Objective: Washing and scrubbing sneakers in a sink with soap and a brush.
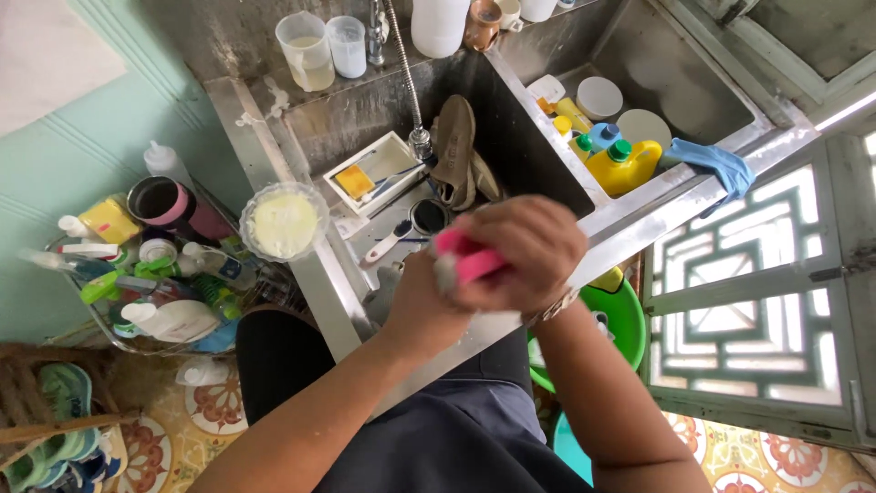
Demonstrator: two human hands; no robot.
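The right hand (525, 251) is wrapped around a pink brush (467, 258), fingers curled tight over its handle, so only the near end of the pink body shows. The left hand (415, 297) presses in against it from below, closed around something pale that I cannot make out from here. Both hands meet over the front edge of the steel sink (584, 239), just above the basin.

Down in the basin, right behind the hands, lies a worn brown shoe (456, 151) against the back wall, under the hanging metal hose (406, 78). Beside it sits a white tray (372, 172) with a yellow sponge, and a toothbrush (391, 242) lies near a small dark cup (428, 216). On the sink's left rim rests a round plastic lid (284, 222). In the further basin stand a yellow bottle (628, 166) and some lids, with a blue glove (716, 164) draped over the edge. A wire rack (137, 274) crowded with bottles stands to the left.
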